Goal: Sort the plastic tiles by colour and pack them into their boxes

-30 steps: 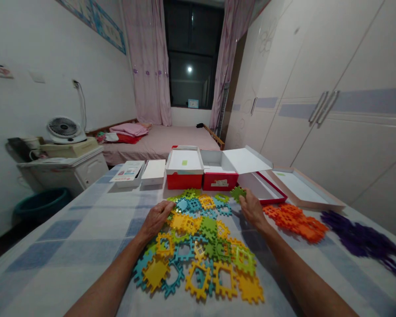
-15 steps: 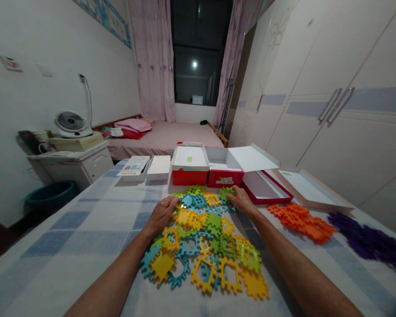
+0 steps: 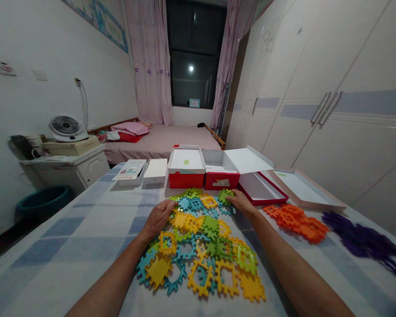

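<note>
A pile of flat plastic interlocking tiles with toothed edges [image 3: 185, 220], yellow, green and blue, spreads over the cloth between my arms. At the pile's upper left edge is my left hand [image 3: 159, 215], its fingers bent and close together against the tiles. The fingertips are partly hidden, so what they pinch does not show. My right hand [image 3: 242, 202] is closed at the upper right corner, thumb and fingers on a green interlocking tile [image 3: 223, 195]. Nearer to me lie a solid yellow tile [image 3: 159, 270] and several yellow frame-shaped ones [image 3: 227, 263].
Beyond the pile stand a red box with a white inner [image 3: 186, 178], an open red box [image 3: 221, 179] and two small white boxes [image 3: 155, 171]. On the right lie a red-rimmed lid [image 3: 264, 191], a shallow tray [image 3: 306, 189], orange pieces [image 3: 297, 222] and dark purple pieces [image 3: 359, 240].
The whole view has shifted slightly, so things sit a little further left and lower. Both hands keep their places at the pile's far edges, and the tiles look the same.
</note>
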A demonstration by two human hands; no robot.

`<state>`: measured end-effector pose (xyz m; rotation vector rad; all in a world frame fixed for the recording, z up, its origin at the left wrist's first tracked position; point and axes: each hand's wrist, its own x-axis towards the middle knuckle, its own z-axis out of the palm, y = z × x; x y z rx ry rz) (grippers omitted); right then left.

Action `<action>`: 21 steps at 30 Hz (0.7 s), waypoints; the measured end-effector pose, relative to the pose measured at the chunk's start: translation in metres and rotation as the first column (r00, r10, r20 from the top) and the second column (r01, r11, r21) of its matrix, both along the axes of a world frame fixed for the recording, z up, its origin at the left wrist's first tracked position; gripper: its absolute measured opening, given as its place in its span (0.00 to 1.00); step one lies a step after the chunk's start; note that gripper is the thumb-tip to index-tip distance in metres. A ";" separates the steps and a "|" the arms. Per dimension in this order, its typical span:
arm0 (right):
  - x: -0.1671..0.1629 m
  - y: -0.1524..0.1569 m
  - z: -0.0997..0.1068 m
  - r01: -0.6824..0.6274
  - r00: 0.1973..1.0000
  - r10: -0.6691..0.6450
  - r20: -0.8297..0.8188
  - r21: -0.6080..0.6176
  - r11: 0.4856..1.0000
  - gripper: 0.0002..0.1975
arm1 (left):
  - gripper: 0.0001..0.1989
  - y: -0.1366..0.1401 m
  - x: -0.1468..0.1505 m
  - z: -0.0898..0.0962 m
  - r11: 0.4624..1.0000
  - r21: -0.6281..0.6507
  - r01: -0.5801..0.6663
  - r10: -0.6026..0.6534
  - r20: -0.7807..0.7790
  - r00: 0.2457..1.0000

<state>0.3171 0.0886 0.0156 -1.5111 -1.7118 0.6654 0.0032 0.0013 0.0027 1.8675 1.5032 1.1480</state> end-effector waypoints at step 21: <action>-0.042 -0.104 0.021 -0.452 0.874 0.469 0.131 -0.140 0.881 0.25 | 0.23 0.000 -0.001 -0.001 1.000 -0.021 -0.010 0.010 0.012 1.000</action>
